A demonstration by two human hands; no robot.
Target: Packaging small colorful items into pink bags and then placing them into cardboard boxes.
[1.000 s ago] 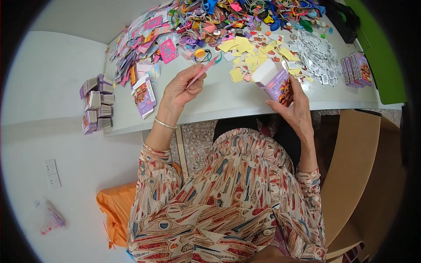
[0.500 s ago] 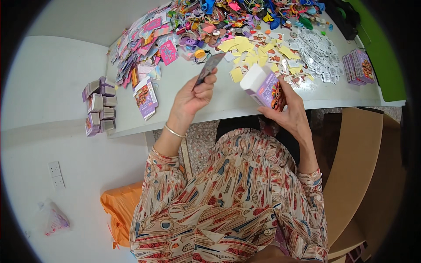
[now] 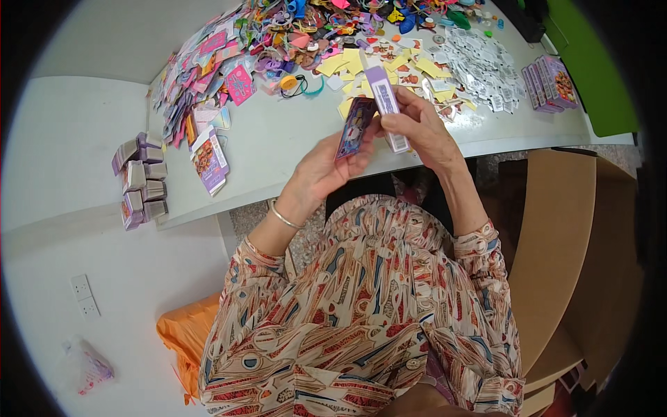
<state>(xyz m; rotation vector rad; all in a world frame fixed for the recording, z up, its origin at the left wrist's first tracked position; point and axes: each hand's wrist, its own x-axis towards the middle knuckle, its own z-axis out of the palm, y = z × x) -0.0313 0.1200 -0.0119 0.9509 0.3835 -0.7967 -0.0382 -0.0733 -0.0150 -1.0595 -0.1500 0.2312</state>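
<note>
My left hand (image 3: 325,168) is closed on a dark, colourful printed card (image 3: 355,128), held upright between thumb and fingers. Just beside it, my right hand (image 3: 425,135) grips a small purple-and-white carton (image 3: 388,111) with its narrow side turned up. The card's edge is close to the carton; whether they touch I cannot tell. Beyond both hands lie scattered yellow paper squares (image 3: 352,61) and small printed pieces. To the left on the table rests a flattened purple carton (image 3: 209,161).
Colourful cards (image 3: 187,90) are heaped at the far left, trinkets (image 3: 313,35) at the back, silver-white packets (image 3: 479,66) farther right. Purple boxes (image 3: 551,85) stand at the right; several more (image 3: 142,182) are stacked at the left edge. A large cardboard box (image 3: 556,257) stands at my right.
My left hand has moved right and down with the card, toward the carton. My right hand has shifted left and turned the carton so its narrow side shows. The view has shifted slightly.
</note>
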